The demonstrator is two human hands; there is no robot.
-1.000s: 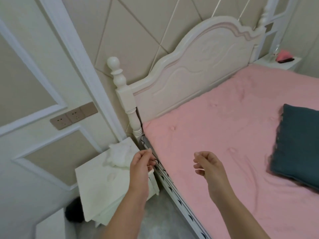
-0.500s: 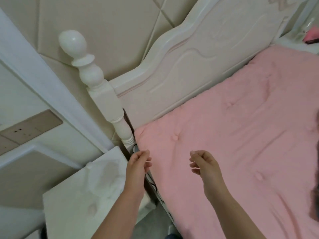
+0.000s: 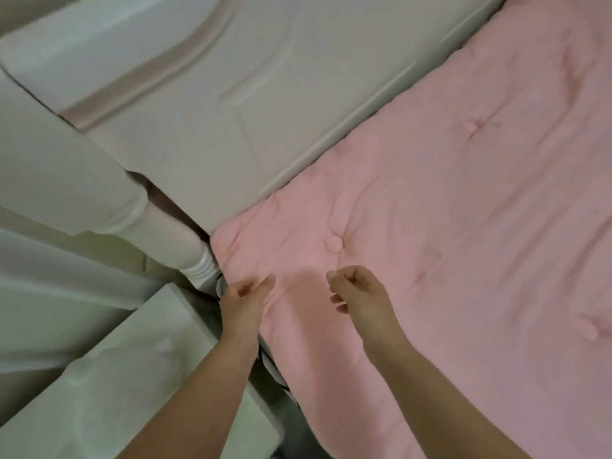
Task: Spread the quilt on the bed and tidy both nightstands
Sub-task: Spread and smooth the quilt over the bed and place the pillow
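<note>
Two hands hover over the near-left corner of the quilt (image 3: 447,200), which lies flat on the bed up against the headboard (image 3: 231,94). Your left hand (image 3: 243,298) is loosely curled at the quilt's edge; whether it pinches fabric cannot be told. Your right hand (image 3: 359,294) is curled above the quilt and holds nothing visible. Expect the quilt to be soft, padded and limp: it will probably drag and bunch rather than slide. Grip it at the corner hem, thumb on top, not at a tufted button (image 3: 332,245). Note the bedpost (image 3: 178,240) just left of the corner and the nightstand (image 3: 109,376) near left; the gap between nightstand and bed is narrow and may snag the hem.
</note>
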